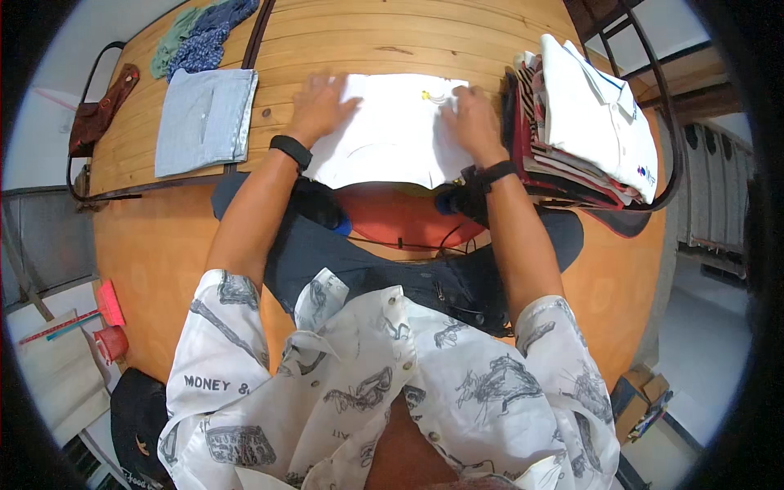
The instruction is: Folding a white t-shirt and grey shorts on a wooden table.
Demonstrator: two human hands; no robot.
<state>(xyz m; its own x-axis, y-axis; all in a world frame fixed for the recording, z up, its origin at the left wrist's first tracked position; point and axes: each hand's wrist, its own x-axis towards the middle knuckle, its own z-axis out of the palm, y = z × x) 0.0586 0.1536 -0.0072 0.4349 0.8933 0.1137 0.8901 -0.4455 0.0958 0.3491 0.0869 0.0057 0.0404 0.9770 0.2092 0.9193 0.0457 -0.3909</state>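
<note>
A white garment [384, 135], with a small yellow print near its far right, lies spread on the wooden table [392, 41] in front of me. It may be a shirt, but its full shape is hard to make out. My left hand [320, 106] rests at its far left edge, fingers apart, the thumb over the cloth. Along the right edge lies my right hand [475, 122], fingers loosely stretched and slightly blurred. Neither hand grips the cloth. The near edge of the garment reaches the table's front edge.
Folded light blue jeans [204, 118] lie on the left, with crumpled green and blue patterned cloths [208, 37] beyond them. A stack of folded clothes, topped by a white collared shirt [592, 114], stands at the right. A brown bag [102, 114] hangs by the left rail.
</note>
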